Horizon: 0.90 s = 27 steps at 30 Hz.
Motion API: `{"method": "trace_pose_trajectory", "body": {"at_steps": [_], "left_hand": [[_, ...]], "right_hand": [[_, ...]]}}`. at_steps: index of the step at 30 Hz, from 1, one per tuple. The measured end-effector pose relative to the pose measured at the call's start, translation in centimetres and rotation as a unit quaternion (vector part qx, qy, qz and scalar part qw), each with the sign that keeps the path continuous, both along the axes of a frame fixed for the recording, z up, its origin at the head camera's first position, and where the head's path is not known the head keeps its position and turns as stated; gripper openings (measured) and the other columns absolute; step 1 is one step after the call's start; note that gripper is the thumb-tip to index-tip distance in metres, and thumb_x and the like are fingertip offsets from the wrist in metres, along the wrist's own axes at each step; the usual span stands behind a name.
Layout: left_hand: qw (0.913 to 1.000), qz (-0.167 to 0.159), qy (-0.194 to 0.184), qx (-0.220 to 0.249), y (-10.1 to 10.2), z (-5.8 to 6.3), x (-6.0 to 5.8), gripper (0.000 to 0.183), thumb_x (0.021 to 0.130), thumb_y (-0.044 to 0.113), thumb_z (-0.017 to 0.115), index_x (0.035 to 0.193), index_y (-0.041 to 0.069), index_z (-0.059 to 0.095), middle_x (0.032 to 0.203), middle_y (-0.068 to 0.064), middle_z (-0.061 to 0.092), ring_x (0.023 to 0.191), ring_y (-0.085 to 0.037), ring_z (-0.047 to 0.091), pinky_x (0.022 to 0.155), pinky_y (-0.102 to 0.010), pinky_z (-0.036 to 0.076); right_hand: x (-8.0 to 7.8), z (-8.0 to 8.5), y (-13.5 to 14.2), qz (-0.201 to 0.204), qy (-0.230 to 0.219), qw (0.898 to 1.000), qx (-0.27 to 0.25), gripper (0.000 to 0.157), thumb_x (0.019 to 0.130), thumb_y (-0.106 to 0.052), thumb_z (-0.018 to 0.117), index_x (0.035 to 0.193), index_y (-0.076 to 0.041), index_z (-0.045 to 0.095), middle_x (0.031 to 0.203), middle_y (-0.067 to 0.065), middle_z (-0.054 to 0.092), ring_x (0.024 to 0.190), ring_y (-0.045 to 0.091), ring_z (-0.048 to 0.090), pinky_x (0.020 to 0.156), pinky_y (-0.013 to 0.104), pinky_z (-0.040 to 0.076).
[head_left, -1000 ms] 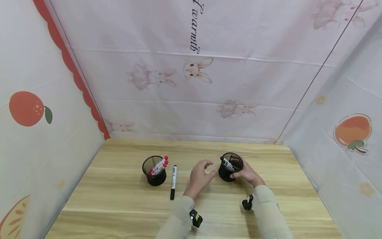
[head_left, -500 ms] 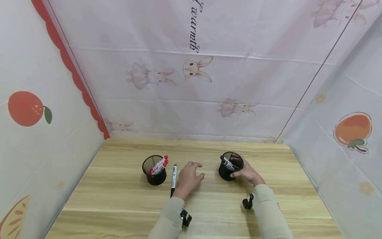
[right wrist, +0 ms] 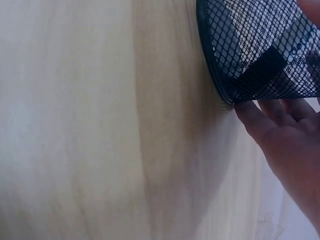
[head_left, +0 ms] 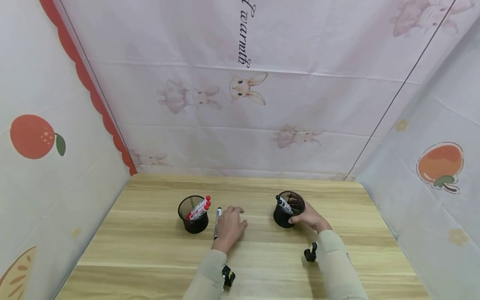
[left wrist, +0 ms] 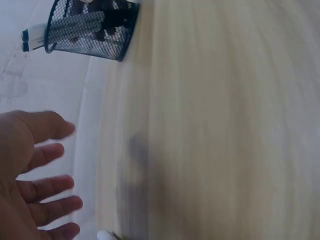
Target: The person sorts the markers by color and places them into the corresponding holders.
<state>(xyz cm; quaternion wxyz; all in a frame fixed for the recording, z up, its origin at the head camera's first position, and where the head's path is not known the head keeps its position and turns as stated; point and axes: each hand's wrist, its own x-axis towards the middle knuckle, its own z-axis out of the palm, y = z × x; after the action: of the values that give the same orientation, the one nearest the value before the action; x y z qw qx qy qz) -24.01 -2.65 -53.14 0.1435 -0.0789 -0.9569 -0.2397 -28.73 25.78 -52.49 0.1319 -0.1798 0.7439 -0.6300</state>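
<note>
My right hand [head_left: 309, 217] grips the side of a black mesh pen holder [head_left: 283, 220] standing at the right. Black-capped markers [head_left: 285, 205] lean inside it. In the right wrist view, the fingers [right wrist: 255, 120] lie against the mesh near its base. My left hand [head_left: 229, 227] is over the table with nothing in it, its fingers apart and slightly bent in the left wrist view. Just left of it a white marker with a black cap [head_left: 218, 220] lies on the table, partly hidden by the hand.
A second black mesh pen holder [head_left: 196, 226] stands left of the loose marker, with several red-capped markers [head_left: 199, 209] leaning in it. The wooden table [head_left: 150, 250] is bordered by printed cloth walls at the back and both sides.
My left hand has moved away from the right pen holder, leftward to the loose marker, and now covers part of it. The right hand keeps its hold on the pen holder.
</note>
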Motion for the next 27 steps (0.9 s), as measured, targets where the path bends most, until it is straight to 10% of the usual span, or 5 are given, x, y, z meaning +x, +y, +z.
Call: {"method": "trace_pose_trajectory", "body": {"at_steps": [27], "left_hand": [[0.9900, 0.113, -0.067, -0.052, -2.0, -0.5, 0.8, 0.030, 0.064, 0.022, 0.067, 0.089, 0.007, 0.059, 0.093, -0.017, 0.046, 0.078, -0.032, 0.047, 0.058, -0.046, 0.040]], "right_hand": [[0.0, -0.4, 0.3, 0.001, -0.018, 1.000, 0.000, 0.090, 0.053, 0.017, 0.067, 0.130, 0.000, 0.025, 0.124, 0.029, 0.032, 0.112, 0.041, 0.032, 0.092, 0.052, 0.025]]}}
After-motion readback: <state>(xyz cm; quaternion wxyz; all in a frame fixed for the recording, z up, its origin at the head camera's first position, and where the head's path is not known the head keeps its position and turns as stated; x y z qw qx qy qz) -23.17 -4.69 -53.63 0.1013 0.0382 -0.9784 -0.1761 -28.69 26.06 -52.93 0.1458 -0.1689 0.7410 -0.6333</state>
